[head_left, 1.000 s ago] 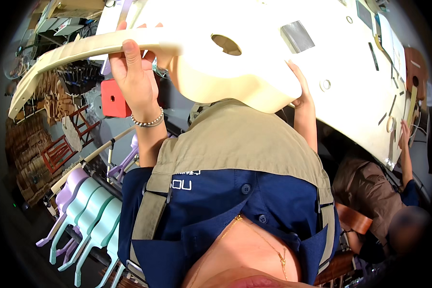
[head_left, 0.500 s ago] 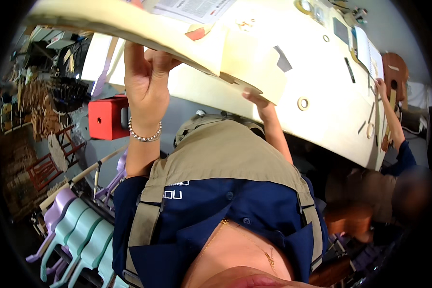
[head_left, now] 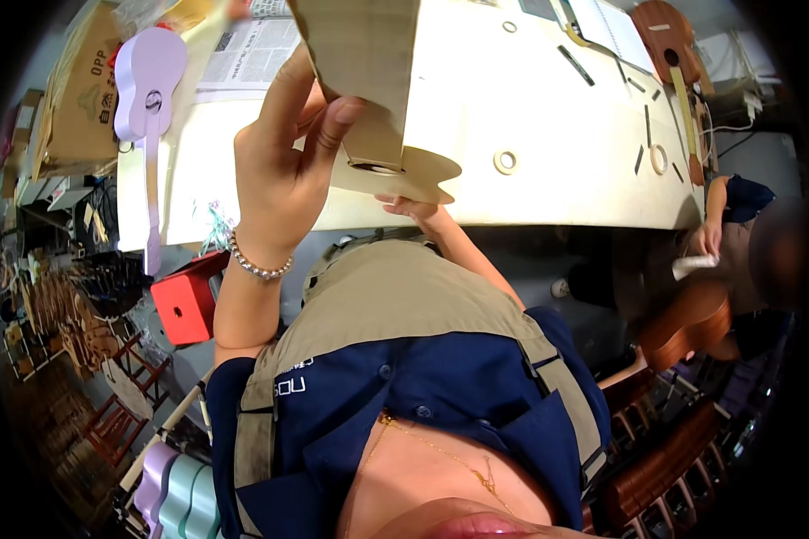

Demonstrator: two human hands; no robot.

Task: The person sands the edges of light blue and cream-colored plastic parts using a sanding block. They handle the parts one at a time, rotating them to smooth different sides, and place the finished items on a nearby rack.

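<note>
In front of me is a pale, unpainted wooden instrument part. One broad, shaded length rises close to my view, and a flat, curved-edged end lies below it; its exact kind is unclear. My left hand grips its left edge, with the thumb on the near face and the other fingers partly hidden behind. At the lower curved edge is my right hand, holding it from beneath with some fingers hidden. A bead bracelet circles my left wrist.
The pale worktable carries newspaper, a tape roll, a dark pen and a brown ukulele. A lilac ukulele overhangs its left edge near a red box. At right, another person's hand holds a whitish piece.
The wooden part has swung from stretching leftward to standing nearly upright in view, both hands staying on it. My view has turned left. The other person's hand has left the table.
</note>
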